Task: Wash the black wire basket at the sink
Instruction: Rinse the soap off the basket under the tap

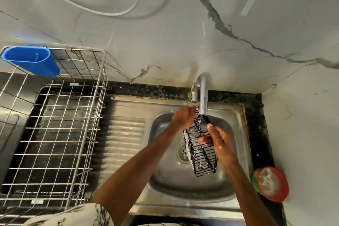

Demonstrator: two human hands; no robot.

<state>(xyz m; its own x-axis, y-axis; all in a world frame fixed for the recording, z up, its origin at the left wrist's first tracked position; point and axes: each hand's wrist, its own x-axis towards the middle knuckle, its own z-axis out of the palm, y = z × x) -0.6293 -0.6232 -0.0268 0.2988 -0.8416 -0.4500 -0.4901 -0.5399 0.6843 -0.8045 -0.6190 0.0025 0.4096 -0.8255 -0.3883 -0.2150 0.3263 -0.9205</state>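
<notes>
Black wire basket (201, 154) is held by both hands above the bowl of the sink (165, 180). It is tilted, and its upper end is just under the spout of the faucet (203, 95). The right hand (219, 142) grips it on the right side, about the middle. The fingers are curled into the wires, and the thumb lies along a flat black strip that rises from the basket toward the spout. The left hand (183, 118) holds the upper end with its fingers closed on the wires there; the fingertips are hidden behind the basket and the faucet. White foam sits on the left side of the basket. Whether water runs from the spout, I cannot tell.

Under the basket, the round drain (183, 152) shows in the bottom of the sink. Left of the bowl is the ribbed draining board (126, 137). Further left, a wire dish rack (55, 141) stands over a black tray (45, 161), and a blue plastic holder (31, 60) hangs on its far left corner. On the dark counter (256, 134) right of the sink, near the right forearm, stands a round tub (271, 183) with a red rim and something whitish inside. Behind the sink rises a pale wall (165, 33) with dark veins, and a pale hose (113, 12) loops across it. A patterned sleeve (82, 214) shows at the bottom edge.
</notes>
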